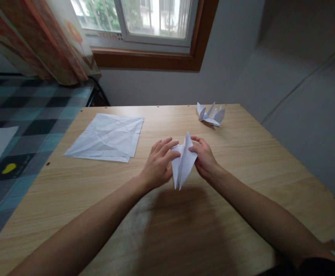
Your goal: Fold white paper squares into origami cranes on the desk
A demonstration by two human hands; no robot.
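Note:
Between my two hands is a piece of folded white paper [184,161], its narrow point turned away from me and two slim points toward me. My left hand [161,161] grips its left edge, thumb on top and the other fingers partly spread. My right hand [204,156] pinches the right edge, thumb on the near face and fingers behind. The paper is held above the wooden table [110,230]. Folded white paper pieces with upright points [211,115] stand near the table's far right edge.
Creased white paper sheets [107,138] lie stacked on the left of the table. A bed with a checked cover [41,103] adjoins on the left, with papers on it. Beyond the table are a wall [144,86], a window [156,19] and a curtain [38,38].

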